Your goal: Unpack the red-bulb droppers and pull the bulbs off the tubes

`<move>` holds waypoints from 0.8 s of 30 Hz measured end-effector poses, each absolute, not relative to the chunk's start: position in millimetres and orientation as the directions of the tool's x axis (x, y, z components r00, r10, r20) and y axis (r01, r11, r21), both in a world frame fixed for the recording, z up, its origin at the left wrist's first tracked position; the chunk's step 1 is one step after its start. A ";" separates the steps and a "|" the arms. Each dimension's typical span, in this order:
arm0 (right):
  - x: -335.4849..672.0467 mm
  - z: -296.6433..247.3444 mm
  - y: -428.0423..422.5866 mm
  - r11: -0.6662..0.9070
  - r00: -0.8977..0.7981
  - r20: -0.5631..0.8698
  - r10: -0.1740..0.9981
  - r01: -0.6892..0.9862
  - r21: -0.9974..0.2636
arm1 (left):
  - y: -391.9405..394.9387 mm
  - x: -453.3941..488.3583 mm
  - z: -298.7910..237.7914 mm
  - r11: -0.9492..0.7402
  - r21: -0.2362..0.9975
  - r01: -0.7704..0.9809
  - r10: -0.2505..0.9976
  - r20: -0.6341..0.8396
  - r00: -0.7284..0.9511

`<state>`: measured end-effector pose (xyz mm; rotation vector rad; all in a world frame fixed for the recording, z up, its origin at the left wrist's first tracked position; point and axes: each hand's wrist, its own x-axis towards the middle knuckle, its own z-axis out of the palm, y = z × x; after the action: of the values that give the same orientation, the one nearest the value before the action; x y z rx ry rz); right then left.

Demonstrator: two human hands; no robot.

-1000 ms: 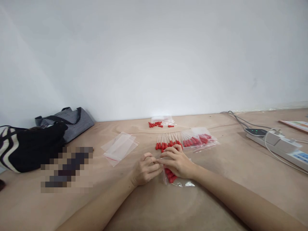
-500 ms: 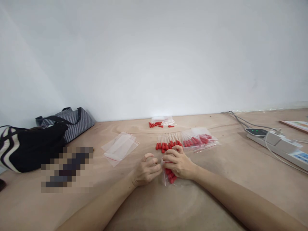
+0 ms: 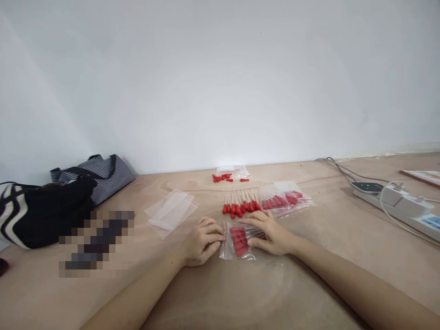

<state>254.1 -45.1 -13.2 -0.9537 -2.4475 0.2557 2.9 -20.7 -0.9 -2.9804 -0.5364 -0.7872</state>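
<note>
A clear zip-lock bag (image 3: 226,250) lies on the table with several red-bulbed glass droppers (image 3: 239,241) inside, their bulbs toward its zip end on the left. The fingers of my left hand (image 3: 203,241) are curled and closed on that end's edge. Across the bag's right part rests my right hand (image 3: 273,233), fingers stretched and thumb apart, touching the plastic over the droppers' thin tubes. Just beyond, a row of loose droppers (image 3: 237,210) has the red bulbs facing me. To its right lie filled bags of droppers (image 3: 292,198).
Flat zip-lock bags (image 3: 172,211) lie at left. Farther back are loose red bulbs (image 3: 222,177) and thin clear tubes (image 3: 243,173) by the wall. A black bag (image 3: 58,211) and striped bag (image 3: 112,178) stand far left; a power strip (image 3: 405,206) with cables lies right.
My right hand has shifted right and spread its fingers, uncovering the red bulbs. The bag has turned to lie flatter, and my left hand has moved slightly left, onto its zip edge.
</note>
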 end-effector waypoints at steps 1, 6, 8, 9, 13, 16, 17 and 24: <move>259.2 -13.9 -47.9 0.723 -0.632 0.353 0.690 0.583 -0.370 | -21.4 2.0 -1.5 -0.927 0.145 0.345 0.372 0.461 0.806; 271.4 -21.8 -58.0 0.684 -0.640 0.266 0.721 0.593 -0.424 | -19.7 9.1 -10.3 -0.818 0.316 0.481 0.575 0.427 0.697; 270.7 -24.9 -58.1 0.693 -0.653 0.263 0.710 0.582 -0.426 | -19.0 14.7 -13.1 -0.774 0.337 0.537 0.634 0.424 0.647; 269.8 -25.9 -57.5 0.698 -0.660 0.263 0.703 0.572 -0.432 | -19.1 17.4 -13.8 -0.752 0.346 0.561 0.659 0.415 0.628; 266.8 -25.5 -54.5 0.719 -0.697 0.248 0.673 0.537 -0.441 | -21.6 24.8 -13.8 -0.667 0.357 0.654 0.744 0.348 0.570; 265.9 -22.8 -54.6 0.744 -0.743 0.194 0.641 0.539 -0.395 | -23.6 26.8 -14.2 -0.617 0.341 0.709 0.785 0.316 0.532; 265.7 -22.2 -54.9 0.751 -0.755 0.171 0.633 0.546 -0.372 | -23.8 27.0 -14.9 -0.613 0.336 0.716 0.789 0.313 0.529; 264.4 -23.5 -56.0 0.766 -0.764 0.136 0.631 0.585 -0.265 | -20.5 33.5 -18.9 -0.581 0.408 0.704 0.813 0.254 0.525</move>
<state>264.4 -56.0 -23.5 -0.9577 -2.7450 0.3056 33.5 -20.5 -18.9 -2.9596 -1.5048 -0.7265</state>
